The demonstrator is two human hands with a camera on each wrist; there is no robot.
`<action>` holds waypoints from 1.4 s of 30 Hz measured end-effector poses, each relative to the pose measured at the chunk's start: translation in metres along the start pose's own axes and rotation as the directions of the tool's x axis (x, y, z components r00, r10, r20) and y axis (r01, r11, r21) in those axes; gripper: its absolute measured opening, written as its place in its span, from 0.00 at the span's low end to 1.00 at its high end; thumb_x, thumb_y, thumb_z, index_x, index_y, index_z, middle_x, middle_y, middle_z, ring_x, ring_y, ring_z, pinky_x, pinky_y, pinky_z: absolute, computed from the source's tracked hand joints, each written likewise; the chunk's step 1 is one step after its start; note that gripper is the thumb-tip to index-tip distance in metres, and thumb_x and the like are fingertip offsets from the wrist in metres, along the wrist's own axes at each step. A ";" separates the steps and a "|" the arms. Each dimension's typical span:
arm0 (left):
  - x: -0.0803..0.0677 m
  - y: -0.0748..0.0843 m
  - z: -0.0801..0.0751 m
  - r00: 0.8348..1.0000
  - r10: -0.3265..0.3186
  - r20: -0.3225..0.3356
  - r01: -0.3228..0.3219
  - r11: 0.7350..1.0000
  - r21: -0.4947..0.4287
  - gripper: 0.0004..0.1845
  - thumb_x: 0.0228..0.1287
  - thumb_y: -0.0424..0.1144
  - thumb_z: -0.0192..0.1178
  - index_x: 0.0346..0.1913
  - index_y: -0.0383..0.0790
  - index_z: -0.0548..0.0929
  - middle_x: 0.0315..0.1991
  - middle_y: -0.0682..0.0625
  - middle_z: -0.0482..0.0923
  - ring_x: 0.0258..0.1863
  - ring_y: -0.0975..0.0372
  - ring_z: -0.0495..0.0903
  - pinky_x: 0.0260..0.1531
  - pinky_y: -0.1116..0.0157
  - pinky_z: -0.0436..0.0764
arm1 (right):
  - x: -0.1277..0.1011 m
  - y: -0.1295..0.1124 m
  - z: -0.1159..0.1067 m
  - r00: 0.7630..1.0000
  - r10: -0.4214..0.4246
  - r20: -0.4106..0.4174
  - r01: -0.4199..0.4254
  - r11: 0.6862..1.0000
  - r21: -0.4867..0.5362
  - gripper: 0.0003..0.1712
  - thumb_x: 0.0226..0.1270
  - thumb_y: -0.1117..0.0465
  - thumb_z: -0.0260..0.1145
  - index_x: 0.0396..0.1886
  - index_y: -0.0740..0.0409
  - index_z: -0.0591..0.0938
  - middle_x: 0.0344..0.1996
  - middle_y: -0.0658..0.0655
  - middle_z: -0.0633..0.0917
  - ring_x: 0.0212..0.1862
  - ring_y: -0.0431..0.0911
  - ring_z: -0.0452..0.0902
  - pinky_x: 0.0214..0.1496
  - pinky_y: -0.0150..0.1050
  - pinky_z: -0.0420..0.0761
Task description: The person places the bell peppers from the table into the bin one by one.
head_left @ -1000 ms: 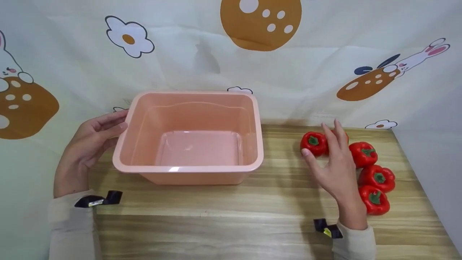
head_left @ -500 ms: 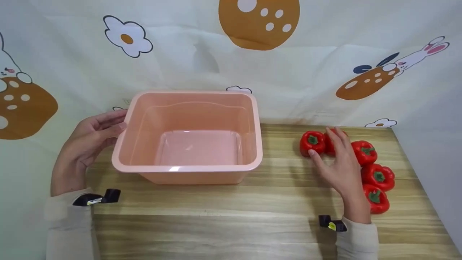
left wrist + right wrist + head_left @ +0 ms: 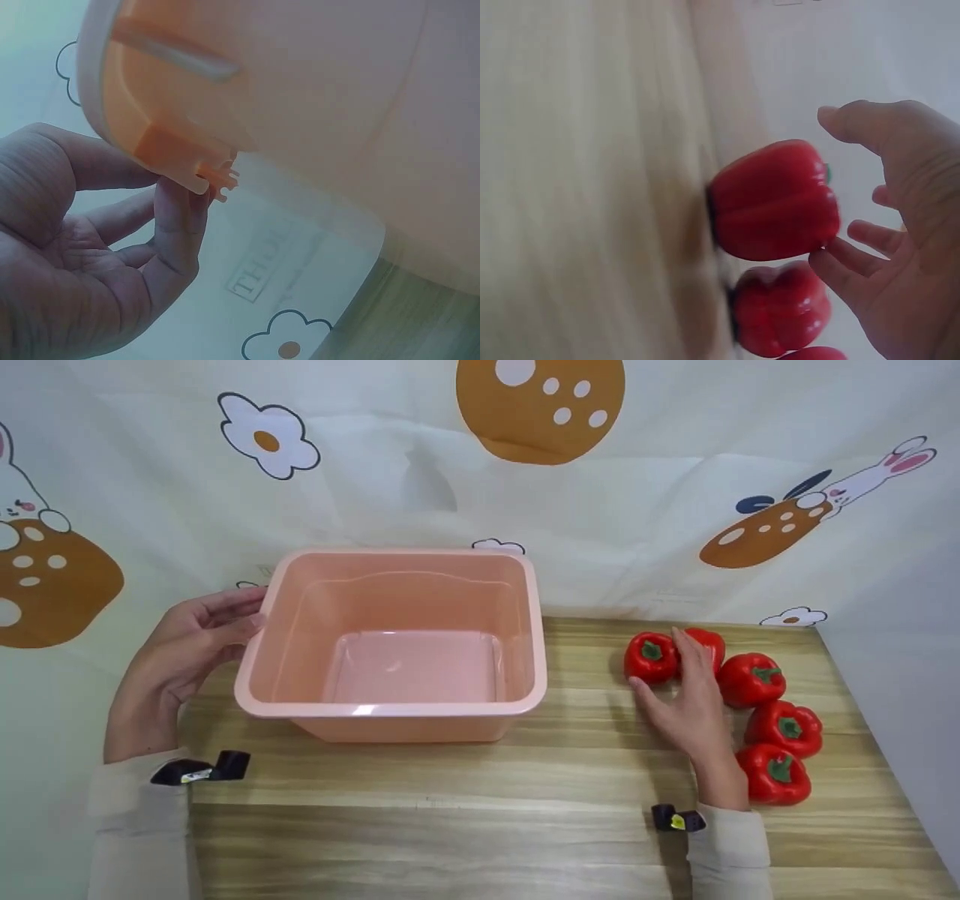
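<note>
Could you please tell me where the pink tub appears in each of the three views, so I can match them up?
Head: the pink tub sits left of centre on the wooden table.
Left wrist: the pink tub fills the upper right, seen from below its rim.
Right wrist: not in it; only red peppers and the right hand.
Shared landmark: the left hand at the tub's rim, also in the left wrist view.
</note>
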State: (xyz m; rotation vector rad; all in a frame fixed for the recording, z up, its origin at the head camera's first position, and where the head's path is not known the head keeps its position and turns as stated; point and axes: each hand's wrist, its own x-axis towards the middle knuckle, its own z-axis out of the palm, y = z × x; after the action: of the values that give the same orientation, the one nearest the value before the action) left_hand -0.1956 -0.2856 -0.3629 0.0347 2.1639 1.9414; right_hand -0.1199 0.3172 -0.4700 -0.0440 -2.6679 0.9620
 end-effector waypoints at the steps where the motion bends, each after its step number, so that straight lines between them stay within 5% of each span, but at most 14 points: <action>1: 0.000 0.000 0.000 1.000 0.000 0.003 0.000 1.000 -0.008 0.37 0.71 0.37 0.70 0.77 0.30 0.68 0.52 0.60 0.88 0.46 0.68 0.89 0.38 0.71 0.90 | 0.001 0.001 0.002 1.000 -0.002 -0.004 0.002 1.000 0.003 0.53 0.65 0.54 0.79 0.83 0.55 0.60 0.79 0.64 0.67 0.78 0.60 0.63 0.77 0.70 0.71; 8: 0.000 0.000 0.001 1.000 0.012 0.019 -0.011 0.999 -0.041 0.37 0.72 0.35 0.68 0.78 0.27 0.66 0.53 0.59 0.88 0.47 0.67 0.89 0.38 0.71 0.90 | 0.002 0.012 0.013 0.999 0.009 -0.031 -0.008 1.000 0.019 0.53 0.63 0.57 0.80 0.81 0.62 0.60 0.77 0.67 0.68 0.77 0.62 0.64 0.79 0.69 0.69; 21: 0.000 0.001 0.001 1.000 -0.011 0.005 0.012 1.000 -0.021 0.38 0.71 0.36 0.69 0.78 0.29 0.66 0.53 0.60 0.88 0.47 0.68 0.89 0.40 0.71 0.90 | 0.007 0.018 0.023 0.991 0.130 0.013 -0.130 0.985 0.116 0.55 0.64 0.55 0.80 0.82 0.59 0.57 0.77 0.67 0.69 0.78 0.62 0.65 0.82 0.67 0.65; 42: 0.000 0.000 0.002 1.000 0.006 -0.009 -0.006 0.998 0.068 0.37 0.73 0.39 0.68 0.79 0.32 0.66 0.54 0.62 0.86 0.48 0.70 0.89 0.40 0.71 0.90 | 0.006 0.021 0.029 0.989 0.148 0.028 -0.151 0.953 0.263 0.53 0.65 0.68 0.75 0.82 0.62 0.54 0.76 0.68 0.69 0.78 0.62 0.64 0.85 0.64 0.60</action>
State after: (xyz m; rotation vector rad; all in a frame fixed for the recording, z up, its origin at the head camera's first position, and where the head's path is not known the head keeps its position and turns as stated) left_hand -0.1949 -0.2840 -0.3631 0.0438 2.2374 1.8745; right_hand -0.1359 0.3167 -0.5027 -0.1862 -2.5479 1.3612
